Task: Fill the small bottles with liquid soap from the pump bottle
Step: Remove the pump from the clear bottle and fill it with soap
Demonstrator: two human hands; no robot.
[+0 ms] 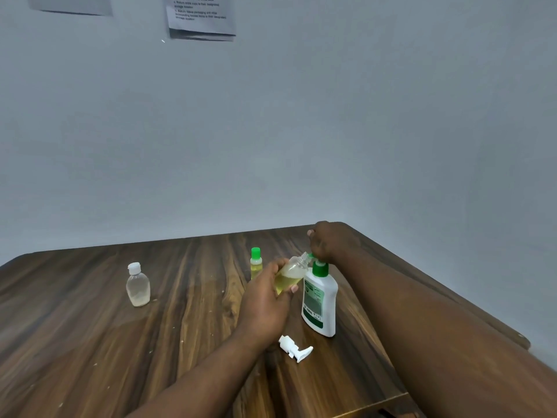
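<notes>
A white pump bottle [320, 300] with a green pump head and green label stands on the wooden table [90, 342]. My right hand [324, 241] rests on top of its pump head, fingers closed over it. My left hand [268, 303] holds a small clear bottle [291, 274], tilted, its open neck against the pump spout; yellow-green liquid fills its lower part. Behind my left hand stands a small bottle with a green cap [256, 262], holding yellow liquid. A small clear bottle with a white cap [138, 285] stands at the left.
A white spray cap [294, 349] lies on the table in front of the pump bottle. The table's right edge runs diagonally close to my right arm. A grey wall with pinned papers [200, 16] rises behind the table.
</notes>
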